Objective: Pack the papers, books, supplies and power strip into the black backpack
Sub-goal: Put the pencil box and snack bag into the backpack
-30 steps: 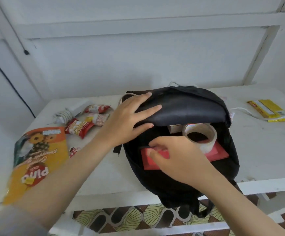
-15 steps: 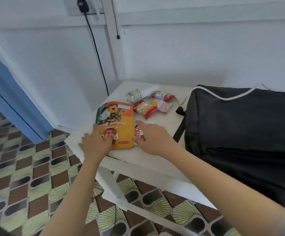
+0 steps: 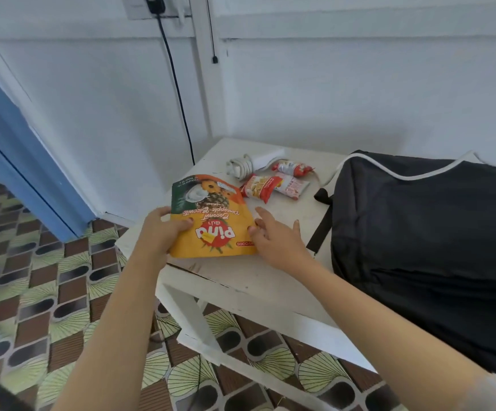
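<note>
Half a second ago both hands were only landing on the biscuit pouch (image 3: 211, 218). Now the left hand (image 3: 157, 232) pinches its left edge, thumb on top, at the near left corner of the table (image 3: 270, 280). The right hand (image 3: 273, 238) is loose-fingered, just touching the pouch's right edge. The black backpack (image 3: 418, 232) sits to the right, so I'd guess the pouch goes in next.

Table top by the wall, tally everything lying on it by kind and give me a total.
orange biscuit bag: 1
small snack packets: 3
white coiled cord: 1
black backpack: 1
Total: 6
</note>
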Tool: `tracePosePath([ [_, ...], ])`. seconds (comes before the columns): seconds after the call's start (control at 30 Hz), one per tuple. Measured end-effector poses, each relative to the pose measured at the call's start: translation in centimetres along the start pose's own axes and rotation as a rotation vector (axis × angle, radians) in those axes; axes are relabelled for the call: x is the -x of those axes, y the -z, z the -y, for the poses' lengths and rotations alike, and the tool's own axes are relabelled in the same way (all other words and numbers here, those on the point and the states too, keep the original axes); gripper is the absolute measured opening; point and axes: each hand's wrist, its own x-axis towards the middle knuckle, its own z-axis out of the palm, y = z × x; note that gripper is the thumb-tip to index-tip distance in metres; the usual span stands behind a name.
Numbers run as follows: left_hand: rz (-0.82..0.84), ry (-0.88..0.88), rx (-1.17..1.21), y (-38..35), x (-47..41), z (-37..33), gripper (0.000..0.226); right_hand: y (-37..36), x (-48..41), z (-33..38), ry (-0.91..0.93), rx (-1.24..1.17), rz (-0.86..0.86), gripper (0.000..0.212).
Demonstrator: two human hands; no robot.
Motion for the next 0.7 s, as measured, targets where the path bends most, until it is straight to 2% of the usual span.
tracePosePath([
  [0.13, 0.002, -0.293, -0.102, -0.7, 1.6, -1.0, 0.079, 0.5, 0.1, 0.2, -0.044, -0.19, -0.058, 0.051],
  [0.2, 0.042, -0.39, -0.111, -1.0, 2.4, -1.3, 0.07, 0.5, 0.1, 0.3, -0.055, -0.233, -0.073, 0.049],
  [0.37, 0.093, -0.427, 0.04, -1.3, 4.1, -2.3, 0.036, 1.0, 0.5, 0.9, -0.021, -0.531, -0.146, 0.053],
  [0.43, 0.08, -0.423, 0.148, -1.5, 4.4, -2.8, 0.033, 1.7, 1.1, 1.5, -0.002, -0.765, -0.235, 0.054],
  [0.53, 0.075, -0.419, 0.303, -2.4, 5.1, -3.4, 0.032, 2.9, 2.6, 2.1, 0.061, -1.062, -0.51, 0.046],
  [0.6, 0.112, -0.413, 0.37, -3.7, 5.9, -3.8, 0.033, 3.3, 3.8, 2.5, 0.163, -1.165, -0.629, 0.051],
  [0.7, 0.175, -0.405, 0.454, -6.4, 7.2, -4.2, 0.035, 4.2, 5.6, 3.1, 0.292, -1.215, -0.682, 0.063],
])
